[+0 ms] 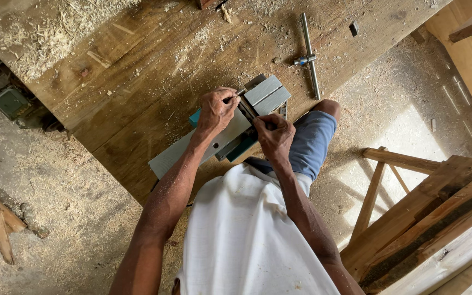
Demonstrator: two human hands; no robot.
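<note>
Two hands (pixel 217 109) (pixel 273 134) grip a grey (teal-bodied) planer (pixel 214 143).

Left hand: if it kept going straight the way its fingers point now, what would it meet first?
The left hand points up and right across the upturned electric planer. Going on, it would probably first meet the raised grey sole plate just beyond its fingertips. Farther on lies the metal T-wrench on the wooden bench; depth is uncertain.

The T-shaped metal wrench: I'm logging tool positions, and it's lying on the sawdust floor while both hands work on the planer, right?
Not quite. The head view shows the T-shaped metal wrench lying on the wooden workbench, not the floor. Both the left hand and right hand are on the planer.
</note>
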